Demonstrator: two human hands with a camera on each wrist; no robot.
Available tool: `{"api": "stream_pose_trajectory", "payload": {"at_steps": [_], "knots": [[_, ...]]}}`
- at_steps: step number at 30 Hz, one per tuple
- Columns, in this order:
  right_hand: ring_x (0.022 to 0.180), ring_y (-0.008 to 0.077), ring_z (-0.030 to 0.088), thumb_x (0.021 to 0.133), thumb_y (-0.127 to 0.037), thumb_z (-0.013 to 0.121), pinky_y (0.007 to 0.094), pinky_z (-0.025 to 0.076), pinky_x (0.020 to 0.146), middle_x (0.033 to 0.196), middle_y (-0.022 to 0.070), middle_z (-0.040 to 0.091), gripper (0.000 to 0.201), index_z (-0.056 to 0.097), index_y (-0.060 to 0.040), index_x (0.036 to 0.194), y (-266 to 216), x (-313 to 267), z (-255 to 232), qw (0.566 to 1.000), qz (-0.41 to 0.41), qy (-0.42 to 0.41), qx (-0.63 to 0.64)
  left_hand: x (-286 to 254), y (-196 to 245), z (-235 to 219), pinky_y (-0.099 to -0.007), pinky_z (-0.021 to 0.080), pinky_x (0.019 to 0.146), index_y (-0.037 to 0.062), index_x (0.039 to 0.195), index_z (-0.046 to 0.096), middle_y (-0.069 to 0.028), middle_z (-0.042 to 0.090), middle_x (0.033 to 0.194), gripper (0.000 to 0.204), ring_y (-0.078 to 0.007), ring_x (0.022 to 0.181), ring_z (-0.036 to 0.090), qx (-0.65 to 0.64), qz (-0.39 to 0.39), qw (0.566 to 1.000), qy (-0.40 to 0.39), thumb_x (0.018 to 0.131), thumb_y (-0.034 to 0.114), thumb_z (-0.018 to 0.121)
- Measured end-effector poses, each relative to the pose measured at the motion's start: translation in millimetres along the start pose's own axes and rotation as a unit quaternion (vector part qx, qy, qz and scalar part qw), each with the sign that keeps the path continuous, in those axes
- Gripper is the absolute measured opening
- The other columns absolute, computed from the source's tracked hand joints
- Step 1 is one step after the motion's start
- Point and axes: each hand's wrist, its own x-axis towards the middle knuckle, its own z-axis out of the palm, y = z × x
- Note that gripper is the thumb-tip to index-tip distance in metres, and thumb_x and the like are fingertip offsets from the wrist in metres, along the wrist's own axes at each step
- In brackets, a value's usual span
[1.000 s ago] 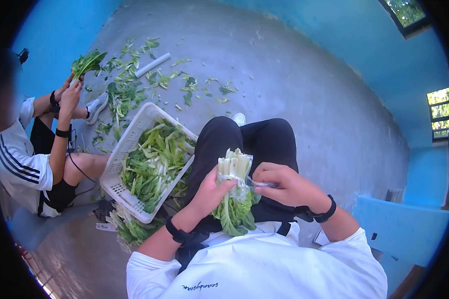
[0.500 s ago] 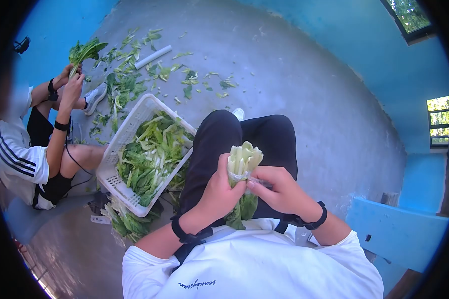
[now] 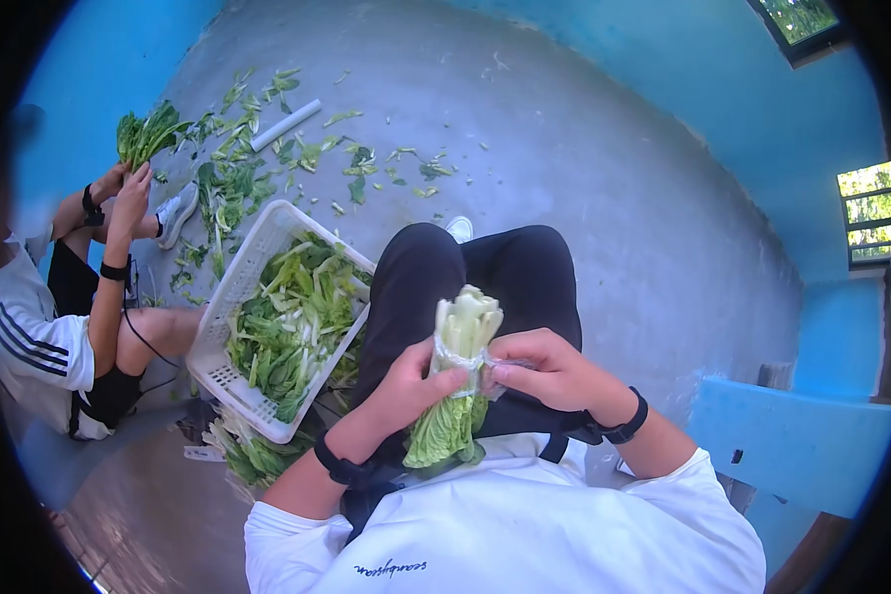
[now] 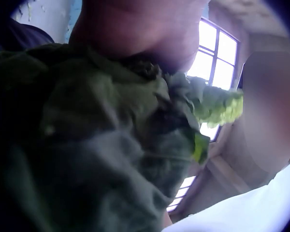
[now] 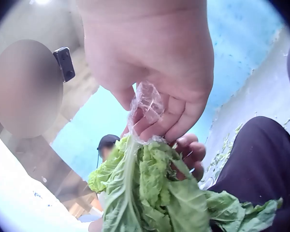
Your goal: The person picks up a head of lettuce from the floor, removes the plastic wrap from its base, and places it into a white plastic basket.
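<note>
A bundle of leafy greens (image 3: 444, 431) lies over the lap in the head view, pale cut stems up and leaves down, with clear plastic film round its middle. My left hand (image 3: 412, 384) grips the bundle from the left, thumb across the film. On the right side, my right hand (image 3: 549, 371) pinches the gathered film, which shows as a crumpled clear strip (image 5: 149, 102) between its fingers in the right wrist view. Dark leaves (image 4: 101, 145) fill much of the left wrist view and hide the left fingers.
A white crate (image 3: 224, 368) of loose leaves stands left of my legs, with more greens (image 3: 252, 445) beside it. Leaf scraps (image 3: 233, 188) and a pale tube (image 3: 286, 126) lie on the floor. Another person (image 3: 45, 327) sits at the left, holding greens.
The bundle has turned between my hands, tilting up and then back, so its leaves now hang toward the lower left. Both hands keep their hold on bundle and film.
</note>
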Motion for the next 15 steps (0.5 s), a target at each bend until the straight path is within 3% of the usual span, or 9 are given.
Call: {"api": "stream_pose_trajectory", "payload": {"at_steps": [7, 10, 13, 15], "knots": [[0.07, 0.0189, 0.054, 0.1, -0.012, 0.055, 0.0336, 0.043, 0.066, 0.077, 0.0088, 0.055, 0.018, 0.058, 0.0012, 0.088, -9, 0, -7, 0.98, -0.007, 0.022, -0.196, 5, 2, 12, -0.0326, 0.047, 0.097, 0.0005, 0.137, 0.046, -0.0066, 0.058, 0.123, 0.045, -0.0133, 0.111, 0.058, 0.041, 0.009, 0.997, 0.059, 0.095, 0.012, 0.06], [0.068, 0.0232, 0.05, 0.099, -0.012, 0.054, 0.0356, 0.041, 0.064, 0.073, 0.0104, 0.049, 0.021, 0.052, 0.001, 0.082, -9, -3, -3, 0.977, -0.034, 0.033, -0.208, 5, 3, 13, -0.0319, 0.047, 0.097, 0.0013, 0.139, 0.044, -0.0074, 0.059, 0.123, 0.047, -0.014, 0.112, 0.058, 0.094, 0.04, 0.991, 0.082, 0.096, 0.013, 0.061], [0.068, 0.0306, 0.051, 0.097, -0.011, 0.056, 0.0386, 0.042, 0.065, 0.074, 0.0151, 0.049, 0.017, 0.054, 0.0025, 0.087, -7, -6, 3, 0.97, -0.051, 0.03, -0.237, 2, 7, 21, -0.0316, 0.047, 0.096, 0.0021, 0.139, 0.043, -0.0088, 0.059, 0.122, 0.047, -0.0147, 0.112, 0.058, 0.154, 0.066, 0.982, 0.091, 0.097, 0.014, 0.061], [0.068, 0.0298, 0.051, 0.096, -0.011, 0.057, 0.0382, 0.043, 0.065, 0.074, 0.015, 0.051, 0.017, 0.055, 0.0023, 0.087, -8, -4, 8, 0.966, -0.06, 0.028, -0.249, 0, 12, 25, -0.0327, 0.048, 0.094, 0.0017, 0.136, 0.042, -0.0122, 0.061, 0.119, 0.045, -0.0178, 0.111, 0.061, 0.186, 0.08, 0.975, 0.089, 0.098, 0.017, 0.062]]}}
